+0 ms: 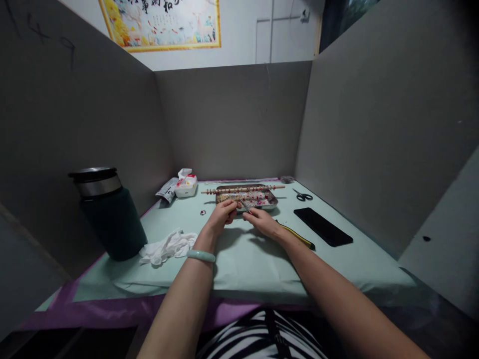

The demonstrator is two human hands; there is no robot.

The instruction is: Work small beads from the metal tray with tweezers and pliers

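Observation:
My left hand (224, 213) is closed in a pinch in front of the metal tray (276, 205); what sits between its fingertips is too small to make out. In my right hand (262, 221) are slim metal tweezers (245, 206), their tips pointing up and left beside the left fingertips. Loose red, pink and gold beads (258, 199) fill the tray. Across it lies a thin rod (279, 187) strung with several small red-and-gold rings. A single ring (202, 213) with a red stone rests on the cloth, left of my left hand.
Yellow-handled pliers (299, 238) lie partly under my right forearm. Further right are a black phone (322, 227) and scissors (304, 196). At left stand a dark green flask (112, 219), white gloves (168, 248) and a tissue pack (186, 186). Grey partitions (232, 124) enclose the table.

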